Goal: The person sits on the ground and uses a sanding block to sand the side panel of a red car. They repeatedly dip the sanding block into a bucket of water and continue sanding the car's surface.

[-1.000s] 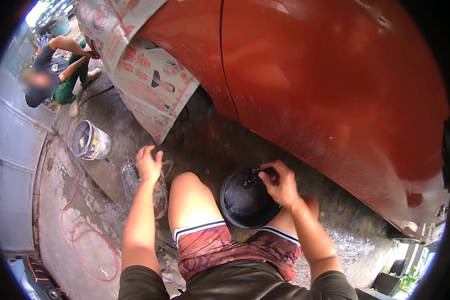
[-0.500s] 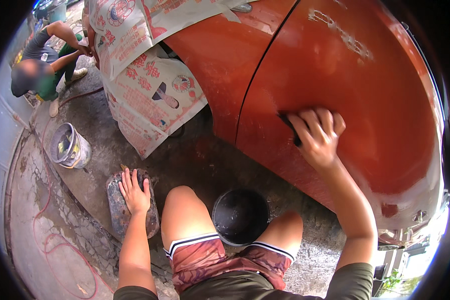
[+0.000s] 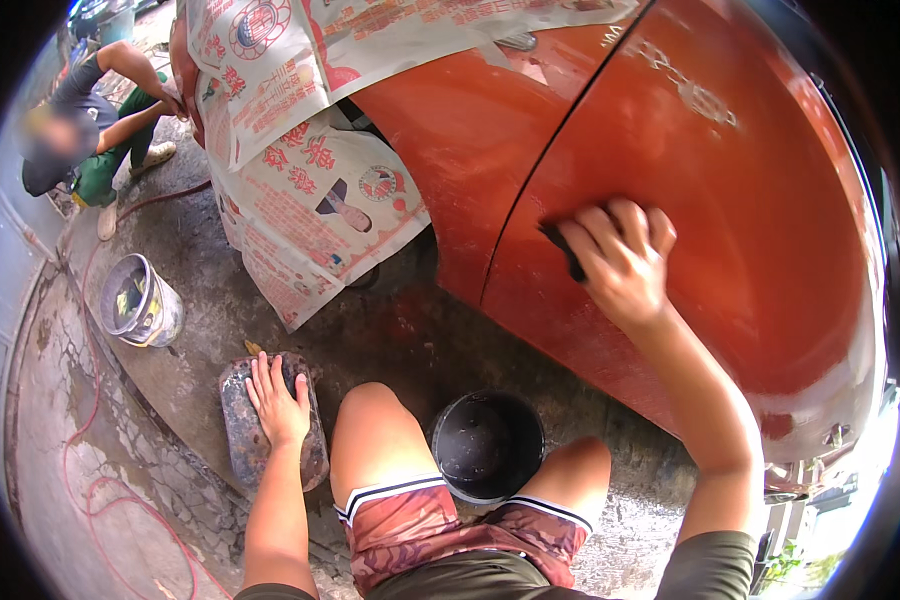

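Bare red car panel (image 3: 750, 250) open above and right of right hand (image 3: 625, 262). Leftward blocked by taped newspaper (image 3: 310, 190). Black bucket (image 3: 487, 444) wedged between knees, close under panel's lower edge. Left hand (image 3: 277, 405) flat on stone slab (image 3: 270, 420); wet concrete ground (image 3: 200, 270) free between slab and grey bucket (image 3: 140, 302). Red hose (image 3: 80, 470) along left ground edge.

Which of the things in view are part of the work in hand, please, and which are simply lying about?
In use:
- right hand pressing a dark sanding pad on the red car panel
- black bucket between the knees
- left hand resting on a flat stone

Lying about:
- grey bucket
- red hose
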A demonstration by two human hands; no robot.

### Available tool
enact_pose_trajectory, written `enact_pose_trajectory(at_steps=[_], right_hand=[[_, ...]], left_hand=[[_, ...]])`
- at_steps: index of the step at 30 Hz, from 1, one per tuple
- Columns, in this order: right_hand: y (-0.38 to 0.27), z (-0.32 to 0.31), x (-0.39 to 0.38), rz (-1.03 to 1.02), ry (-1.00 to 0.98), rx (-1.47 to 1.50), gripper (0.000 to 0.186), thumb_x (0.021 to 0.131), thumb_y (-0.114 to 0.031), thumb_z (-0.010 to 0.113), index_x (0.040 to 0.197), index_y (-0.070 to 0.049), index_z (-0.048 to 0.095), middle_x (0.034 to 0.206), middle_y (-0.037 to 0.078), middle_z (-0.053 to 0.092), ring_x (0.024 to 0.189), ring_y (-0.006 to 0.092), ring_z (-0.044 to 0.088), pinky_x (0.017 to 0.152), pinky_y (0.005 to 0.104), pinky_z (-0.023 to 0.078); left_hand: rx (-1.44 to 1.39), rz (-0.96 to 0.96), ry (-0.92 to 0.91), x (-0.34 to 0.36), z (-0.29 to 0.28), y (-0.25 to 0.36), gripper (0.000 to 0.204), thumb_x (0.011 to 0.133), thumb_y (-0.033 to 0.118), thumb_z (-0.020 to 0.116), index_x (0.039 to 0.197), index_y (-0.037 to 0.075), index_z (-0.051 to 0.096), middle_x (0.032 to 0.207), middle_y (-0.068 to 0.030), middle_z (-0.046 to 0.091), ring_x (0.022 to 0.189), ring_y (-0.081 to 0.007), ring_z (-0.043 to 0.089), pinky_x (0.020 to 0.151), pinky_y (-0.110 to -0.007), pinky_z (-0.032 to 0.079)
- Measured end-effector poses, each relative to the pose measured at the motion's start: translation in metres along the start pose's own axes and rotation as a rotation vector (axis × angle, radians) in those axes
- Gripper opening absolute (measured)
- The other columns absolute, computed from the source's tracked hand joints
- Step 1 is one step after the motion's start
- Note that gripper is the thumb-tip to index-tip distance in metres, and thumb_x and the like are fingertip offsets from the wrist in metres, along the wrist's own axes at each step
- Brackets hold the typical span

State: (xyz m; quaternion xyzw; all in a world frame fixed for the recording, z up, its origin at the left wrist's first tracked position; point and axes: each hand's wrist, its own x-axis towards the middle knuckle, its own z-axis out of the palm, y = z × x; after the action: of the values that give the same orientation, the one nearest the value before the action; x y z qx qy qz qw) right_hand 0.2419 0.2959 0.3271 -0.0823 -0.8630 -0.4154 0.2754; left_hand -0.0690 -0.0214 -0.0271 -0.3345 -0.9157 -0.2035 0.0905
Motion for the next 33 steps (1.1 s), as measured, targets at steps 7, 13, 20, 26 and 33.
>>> enact_pose_trajectory(at_steps=[7, 13, 20, 26, 33], right_hand=[[0.018, -0.02, -0.048, -0.06, 0.07, -0.037, 0.017, 0.071, -0.019, 0.074, 0.087, -0.015, 0.075, 0.1, -0.003, 0.069, 0.094, 0.0209, 0.06, 0.093, 0.0434, 0.038], [0.009, -0.005, -0.008, -0.092, -0.029, -0.005, 0.027, 0.071, -0.021, 0.069, 0.096, -0.014, 0.073, 0.105, -0.001, 0.064, 0.1, 0.0211, 0.059, 0.088, 0.0439, 0.04], [0.011, -0.013, -0.024, -0.086, -0.038, -0.029, 0.019, 0.073, -0.023, 0.07, 0.09, -0.015, 0.074, 0.105, -0.002, 0.067, 0.098, 0.022, 0.06, 0.091, 0.0467, 0.04], [0.008, -0.012, 0.002, -0.117, -0.056, 0.007, 0.023, 0.072, -0.022, 0.07, 0.094, -0.017, 0.074, 0.105, -0.003, 0.065, 0.101, 0.0214, 0.059, 0.092, 0.0462, 0.04], [-0.001, -0.02, -0.022, 0.003, -0.135, -0.024, 0.023, 0.076, -0.023, 0.069, 0.097, -0.015, 0.071, 0.108, 0.0, 0.065, 0.105, 0.0235, 0.059, 0.093, 0.0487, 0.041]], left_hand=[[-0.038, 0.013, 0.0, -0.001, -0.002, -0.003, 0.057, 0.102, 0.035, 0.061, 0.15, 0.005, 0.049, 0.168, -0.017, 0.035, 0.158, -0.0358, 0.029, 0.13, -0.055, 0.019], [0.0, -0.004, 0.017, -0.001, -0.002, 0.002, 0.058, 0.102, 0.034, 0.06, 0.15, 0.005, 0.048, 0.169, -0.0167, 0.034, 0.158, -0.0358, 0.028, 0.13, -0.055, 0.018], [-0.027, 0.0, 0.002, 0.001, -0.006, -0.003, 0.058, 0.102, 0.036, 0.06, 0.15, 0.005, 0.048, 0.169, -0.0163, 0.034, 0.158, -0.0359, 0.029, 0.13, -0.055, 0.018], [0.001, 0.008, 0.034, -0.001, -0.003, -0.002, 0.057, 0.102, 0.035, 0.06, 0.149, 0.005, 0.048, 0.169, -0.0161, 0.035, 0.158, -0.0357, 0.03, 0.13, -0.055, 0.018], [-0.038, -0.023, -0.03, 0.001, -0.01, -0.002, 0.057, 0.102, 0.035, 0.06, 0.149, 0.005, 0.049, 0.167, -0.0168, 0.036, 0.157, -0.037, 0.03, 0.13, -0.055, 0.019]])
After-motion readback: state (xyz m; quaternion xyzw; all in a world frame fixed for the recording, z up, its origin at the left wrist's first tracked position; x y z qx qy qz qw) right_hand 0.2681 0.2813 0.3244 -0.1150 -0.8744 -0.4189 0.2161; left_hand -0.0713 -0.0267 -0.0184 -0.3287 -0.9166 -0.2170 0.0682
